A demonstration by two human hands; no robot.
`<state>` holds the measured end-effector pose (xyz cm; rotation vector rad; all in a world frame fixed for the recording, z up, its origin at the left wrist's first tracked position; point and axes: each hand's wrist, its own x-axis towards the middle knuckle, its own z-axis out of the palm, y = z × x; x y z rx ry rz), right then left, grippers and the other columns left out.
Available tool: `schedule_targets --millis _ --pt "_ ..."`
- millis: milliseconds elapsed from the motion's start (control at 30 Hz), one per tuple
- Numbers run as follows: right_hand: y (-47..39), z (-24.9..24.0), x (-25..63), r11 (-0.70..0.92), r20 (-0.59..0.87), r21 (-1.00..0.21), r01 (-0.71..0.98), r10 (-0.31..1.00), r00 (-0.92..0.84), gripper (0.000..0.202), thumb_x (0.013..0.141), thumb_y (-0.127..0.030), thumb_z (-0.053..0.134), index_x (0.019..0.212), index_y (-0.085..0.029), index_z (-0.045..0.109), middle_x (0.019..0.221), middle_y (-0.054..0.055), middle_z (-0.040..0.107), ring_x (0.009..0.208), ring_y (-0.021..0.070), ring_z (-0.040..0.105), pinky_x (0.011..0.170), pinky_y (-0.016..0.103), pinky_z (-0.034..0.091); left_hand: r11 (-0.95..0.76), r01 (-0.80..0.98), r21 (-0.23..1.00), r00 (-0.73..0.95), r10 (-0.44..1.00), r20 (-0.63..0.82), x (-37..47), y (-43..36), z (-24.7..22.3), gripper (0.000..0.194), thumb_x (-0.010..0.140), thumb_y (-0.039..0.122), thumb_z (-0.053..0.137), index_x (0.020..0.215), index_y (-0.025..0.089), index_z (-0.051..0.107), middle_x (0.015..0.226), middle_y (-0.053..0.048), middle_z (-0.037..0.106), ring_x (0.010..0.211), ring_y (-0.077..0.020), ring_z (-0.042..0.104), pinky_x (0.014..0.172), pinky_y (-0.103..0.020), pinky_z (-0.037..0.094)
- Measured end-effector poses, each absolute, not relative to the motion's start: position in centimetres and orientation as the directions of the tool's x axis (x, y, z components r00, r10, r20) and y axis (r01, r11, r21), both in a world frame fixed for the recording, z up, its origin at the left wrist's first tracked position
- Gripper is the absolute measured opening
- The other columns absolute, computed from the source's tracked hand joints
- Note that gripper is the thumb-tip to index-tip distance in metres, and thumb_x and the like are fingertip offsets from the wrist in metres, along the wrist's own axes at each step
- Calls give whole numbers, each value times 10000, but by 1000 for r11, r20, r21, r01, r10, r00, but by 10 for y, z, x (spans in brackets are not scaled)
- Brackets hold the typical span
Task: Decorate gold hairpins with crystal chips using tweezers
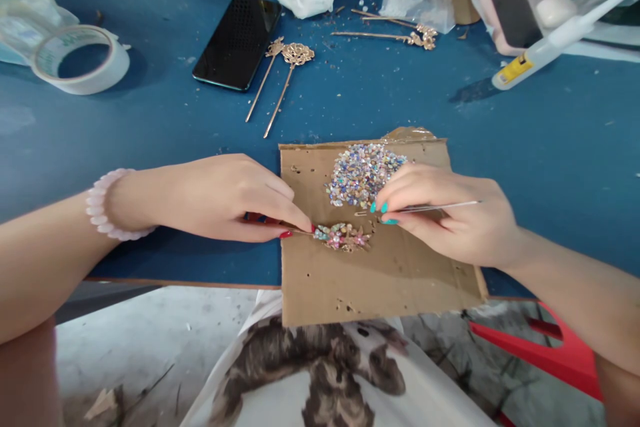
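My left hand [245,200] pinches the stem of a hairpin between thumb and forefinger. The hairpin's ornate head [345,237], set with blue and pink stones, lies over a piece of brown cardboard [320,287]. In my right hand [450,213] is a pair of slim metal tweezers [430,208], closed in by the fingertips. Their tips point left, just above the hairpin head and beside a heap of small multicoloured rhinestones [363,170]. Whether the tips grip a stone is too small to tell.
A black phone [237,43] and two bare gold hairpins [287,73] lie beyond the cardboard. A tape roll [83,60] sits at the left. More hairpins [390,33], a glue bottle [545,47] and a pink phone [510,17] are at the far right.
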<state>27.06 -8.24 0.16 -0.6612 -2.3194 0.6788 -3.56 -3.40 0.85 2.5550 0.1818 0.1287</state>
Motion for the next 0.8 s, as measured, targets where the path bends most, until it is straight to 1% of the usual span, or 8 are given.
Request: schedule_targets --millis 267,400,533,633,800 --pt "-82 2 271 742 438 -616 266 603 -666 104 915 -85 641 925 -186 616 830 32 706 804 144 688 779 305 559 -839 93 536 986 153 69 -37 -35 9 276 1070 276 447 1252 271 654 838 31 676 681 -85 601 606 -223 384" --pt "-80 -1 276 722 441 -626 295 639 -630 139 903 -72 646 934 -205 623 861 25 707 824 150 698 764 306 557 -841 94 533 986 153 68 -36 -35 9 274 1069 278 446 1248 273 655 845 30 681 684 -88 607 610 -227 389" --pt "-76 -1 281 710 429 -623 328 661 -616 144 898 -97 660 941 -231 630 887 13 707 825 150 705 768 301 555 -838 94 538 986 152 65 -36 -34 9 276 1069 273 448 1251 273 656 848 23 687 689 -92 614 607 -230 390" --pt "-73 1 283 728 422 -596 340 643 -639 146 899 -104 660 942 -239 625 874 7 704 821 149 701 776 297 552 -835 98 541 986 154 58 -35 -34 9 278 1067 273 450 1253 275 656 833 25 681 673 -94 606 604 -233 395" --pt "-72 5 284 757 421 -576 307 597 -683 147 905 -89 654 943 -221 605 854 19 694 816 148 682 757 297 549 -837 95 539 987 148 56 -36 -34 10 288 1068 268 439 1260 267 654 845 16 683 671 -98 599 602 -242 396"
